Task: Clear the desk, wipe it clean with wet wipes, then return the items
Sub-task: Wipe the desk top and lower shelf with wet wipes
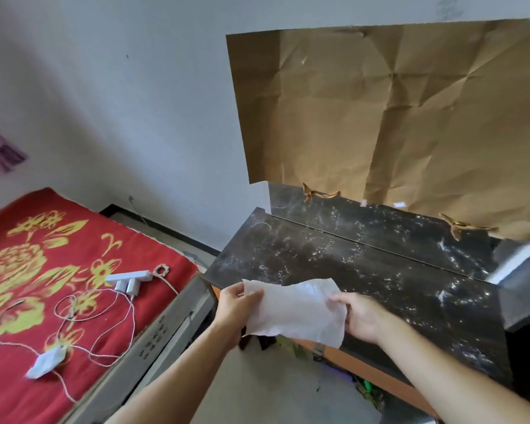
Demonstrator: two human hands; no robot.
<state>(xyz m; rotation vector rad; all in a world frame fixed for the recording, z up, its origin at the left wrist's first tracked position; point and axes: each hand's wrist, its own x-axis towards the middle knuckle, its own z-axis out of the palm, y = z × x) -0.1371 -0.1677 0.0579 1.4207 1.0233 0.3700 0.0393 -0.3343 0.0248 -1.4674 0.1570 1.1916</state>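
The left hand [237,304] and right hand [358,319] each pinch a side edge of a thin white wet wipe [294,310], stretching it above the near left corner of the dark speckled desk top [380,270]. Clearing seems done and wiping is about to begin. Next, the wipe needs pressing flat. There is open room rightward and back to the creased brown paper [380,102]; the left edge drops off.

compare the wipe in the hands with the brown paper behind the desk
The wipe is small and white; the brown paper is far larger. The wipe is held spread between the left hand and right hand; the brown paper lies flat against the wall. Both are thin, creased sheets.
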